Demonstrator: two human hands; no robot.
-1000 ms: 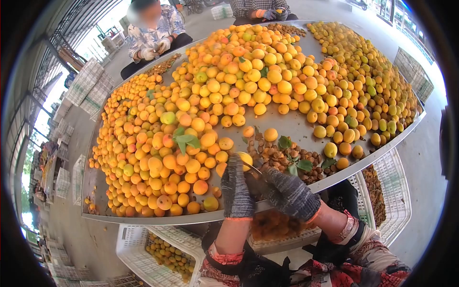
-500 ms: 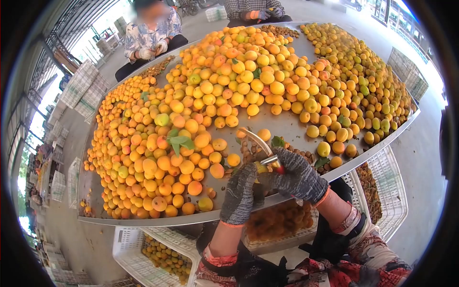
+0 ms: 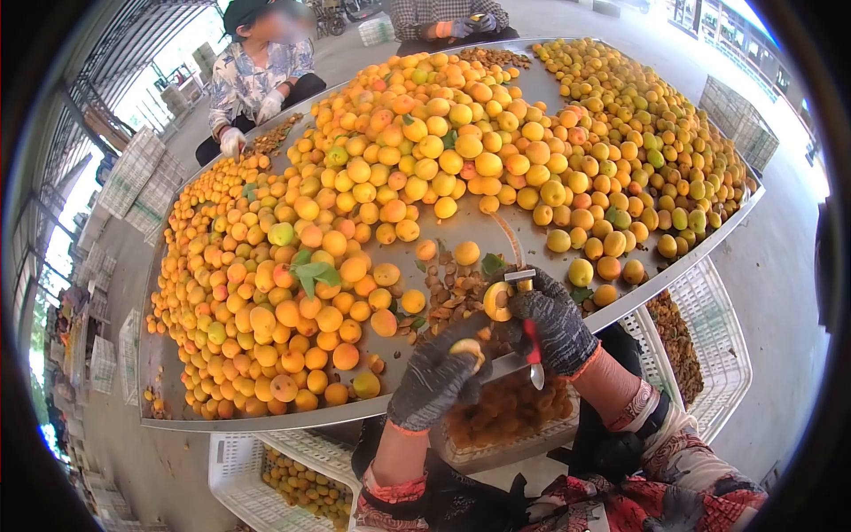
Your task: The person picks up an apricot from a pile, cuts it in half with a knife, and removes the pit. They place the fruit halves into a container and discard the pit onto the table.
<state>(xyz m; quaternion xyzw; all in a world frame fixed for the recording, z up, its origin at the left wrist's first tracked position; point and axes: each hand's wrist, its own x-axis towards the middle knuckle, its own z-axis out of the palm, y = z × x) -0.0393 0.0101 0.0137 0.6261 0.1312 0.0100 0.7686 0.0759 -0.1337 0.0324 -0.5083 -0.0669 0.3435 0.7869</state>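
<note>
In the head view, my left hand [image 3: 434, 379], in a dark grey knit glove, is closed around an apricot half [image 3: 468, 350] over the table's near edge. My right hand [image 3: 557, 321], gloved alike, grips a red-handled knife [image 3: 532, 344] with a thin curved blade pointing up and away and a spoon-like metal tip below. A second apricot half [image 3: 498, 301], its hollow facing me, sits at the right fingertips beside the metal collar. The two halves are apart. Brown apricot pits [image 3: 450, 297] lie in a small heap just beyond my hands.
Whole apricots [image 3: 390, 168] are piled across the metal table [image 3: 306, 424]. Below its near edge stand white crates, one with apricots [image 3: 306, 483], one with orange pieces [image 3: 514, 412], one with brown pits [image 3: 678, 350]. Across the table sit a person in a patterned shirt [image 3: 244, 84] and another [image 3: 448, 22].
My hands have moved apart, an opened apricot half now in each. The knife has turned, showing its red handle and tip. The person across has reached a gloved hand to the pile.
</note>
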